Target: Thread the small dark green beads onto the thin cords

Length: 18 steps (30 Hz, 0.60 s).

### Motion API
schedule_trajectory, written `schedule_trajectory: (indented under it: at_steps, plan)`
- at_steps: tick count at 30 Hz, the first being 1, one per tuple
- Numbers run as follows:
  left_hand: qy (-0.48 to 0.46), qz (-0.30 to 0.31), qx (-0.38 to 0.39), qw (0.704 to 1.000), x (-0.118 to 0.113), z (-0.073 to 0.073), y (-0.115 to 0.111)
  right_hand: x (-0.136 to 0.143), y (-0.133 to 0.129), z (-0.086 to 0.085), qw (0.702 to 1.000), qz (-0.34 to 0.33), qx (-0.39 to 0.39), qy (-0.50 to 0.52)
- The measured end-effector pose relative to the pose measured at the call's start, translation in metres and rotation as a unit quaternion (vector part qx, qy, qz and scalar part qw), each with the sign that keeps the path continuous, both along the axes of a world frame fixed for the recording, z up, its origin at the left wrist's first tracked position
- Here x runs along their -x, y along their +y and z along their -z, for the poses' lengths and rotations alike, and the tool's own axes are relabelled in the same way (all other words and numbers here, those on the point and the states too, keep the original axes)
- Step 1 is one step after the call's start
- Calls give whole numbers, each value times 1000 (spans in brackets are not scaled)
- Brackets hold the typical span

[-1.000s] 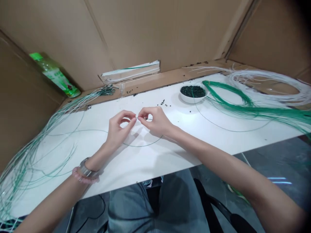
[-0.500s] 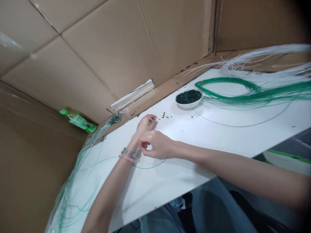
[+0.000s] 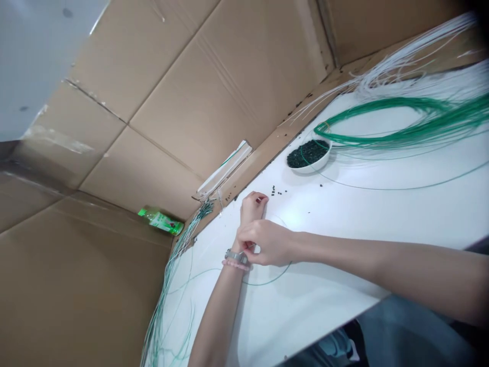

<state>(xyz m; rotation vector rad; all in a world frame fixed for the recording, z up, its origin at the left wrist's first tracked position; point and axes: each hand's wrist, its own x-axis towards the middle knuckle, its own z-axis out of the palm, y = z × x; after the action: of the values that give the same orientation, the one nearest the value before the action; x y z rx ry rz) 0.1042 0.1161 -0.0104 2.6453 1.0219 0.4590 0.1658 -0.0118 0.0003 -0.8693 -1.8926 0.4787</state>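
My left hand (image 3: 253, 208) rests low over the white tabletop (image 3: 344, 214), thumb and fingertips pinched together. A thin green cord (image 3: 267, 282) curves from near those fingertips, behind my right hand, and under my left forearm; its hold in the left pinch is too fine to see clearly. Crossing over the left wrist, my right hand (image 3: 269, 241) is also closed in a pinch, its fingertips beside the silver watch (image 3: 236, 256). What the right fingers hold is too small to make out. Several loose black beads (image 3: 273, 190) lie just beyond my left fingertips.
A white bowl (image 3: 315, 167) of black beads stands farther back. Behind it lie a green cord bundle (image 3: 382, 137) and white strands (image 3: 378, 76). Finished-looking strands (image 3: 168, 275) hang along the left edge, near a green-capped bottle (image 3: 164, 221). Cardboard walls (image 3: 214, 102) enclose the table.
The camera view has tilted, so the scene sits farther right and more ceiling shows. My right fingertips have come closer to the watch on the left wrist; both hands stay pinched.
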Motion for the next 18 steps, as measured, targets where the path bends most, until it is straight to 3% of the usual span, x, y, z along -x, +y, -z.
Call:
schedule_trajectory:
  at_steps: [8, 14, 18]
  plan:
    - [-170, -53, 53, 983, 38, -27, -36, -2, -3, -3, 999, 17, -4, 34]
    - [-319, -115, 133, 931, 84, -23, -52, -2, 1, 2, 996, 41, -4, 78]
    - [-388, -133, 216, 886, 106, -18, -74, -3, -2, -2, 993, 80, 12, 81]
